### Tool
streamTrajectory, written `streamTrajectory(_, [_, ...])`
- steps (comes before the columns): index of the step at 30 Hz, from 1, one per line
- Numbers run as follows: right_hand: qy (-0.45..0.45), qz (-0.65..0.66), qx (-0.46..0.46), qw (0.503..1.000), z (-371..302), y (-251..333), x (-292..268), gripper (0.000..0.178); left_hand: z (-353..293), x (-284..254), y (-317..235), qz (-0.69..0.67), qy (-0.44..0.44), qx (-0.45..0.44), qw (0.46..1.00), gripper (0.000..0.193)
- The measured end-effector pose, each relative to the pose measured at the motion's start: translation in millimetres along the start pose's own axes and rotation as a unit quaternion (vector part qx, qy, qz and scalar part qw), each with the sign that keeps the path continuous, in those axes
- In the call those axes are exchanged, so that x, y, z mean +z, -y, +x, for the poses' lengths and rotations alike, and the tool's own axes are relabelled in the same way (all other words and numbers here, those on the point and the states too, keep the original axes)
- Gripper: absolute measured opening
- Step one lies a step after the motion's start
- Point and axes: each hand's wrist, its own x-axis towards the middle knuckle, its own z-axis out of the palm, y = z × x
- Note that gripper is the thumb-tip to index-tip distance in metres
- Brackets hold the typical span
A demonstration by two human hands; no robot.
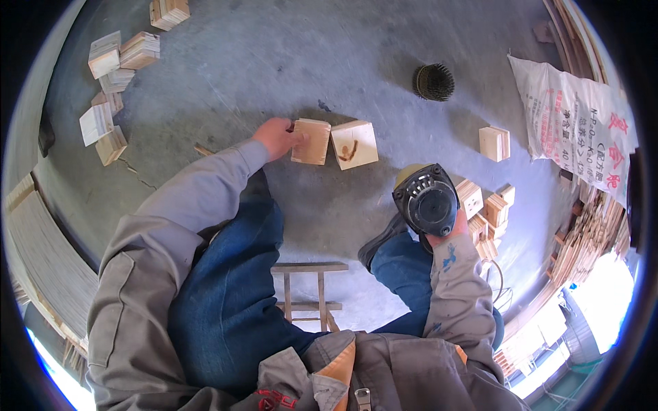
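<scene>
The grey jacket [418, 363] sits below the wooden block [311, 145] the left hand [275, 138] grasps, which the right hand [455, 229], clutching a power tool [430, 202], could bump askew.

A woodworking workshop: wooden blocks [96, 125] left of the left hand [276, 139], nail coil [434, 83] ahead of the right hand [451, 230], timber slats [591, 233] rightward.

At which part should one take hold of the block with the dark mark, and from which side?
Probably by the far and near edges of the marked block, coming from the right: its left edge lies close beside the other block, while its right edge has no block beside it.
</scene>
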Motion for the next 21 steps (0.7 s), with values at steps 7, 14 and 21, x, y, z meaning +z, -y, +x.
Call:
streamTrajectory(7, [-0.103,0.124,0.047,0.986,-16.4,19.8,53.9,0.04,-32.6,-10.6,-27.9,0.157,-0.142,0.157,0.965,0.095])
streamTrajectory(14, [-0.071,0.124,0.054,0.988,-12.3,19.1,48.6,0.04,-46.2,-0.1,-29.9,0.298,-0.082,0.225,0.924,0.102])
streamTrajectory(21, [-0.099,0.108,0.059,0.988,-9.0,19.6,45.4,0.036,-55.5,-6.7,-27.0,0.29,-0.095,0.192,0.933,0.103])
